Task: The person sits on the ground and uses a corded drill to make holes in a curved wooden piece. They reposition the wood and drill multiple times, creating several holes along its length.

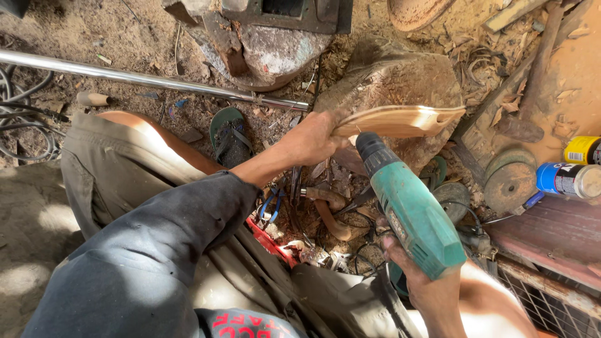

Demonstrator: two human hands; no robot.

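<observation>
My left hand (313, 139) grips one end of a pale carved wooden piece (400, 120) and holds it flat against a rough wooden block (400, 75). My right hand (418, 275) holds a teal power drill (410, 209) by its handle. The drill's dark chuck (372, 149) points up at the underside of the wooden piece, close to my left hand. Whether a bit touches the wood is hidden.
A shiny metal pipe (150, 79) runs across the dirt floor. A green sandal (230, 134) lies beside my knee. Cables, hand tools and scrap (319, 206) litter the ground between my legs. Spray cans (573, 180) lie at right by a rusty disc (510, 184).
</observation>
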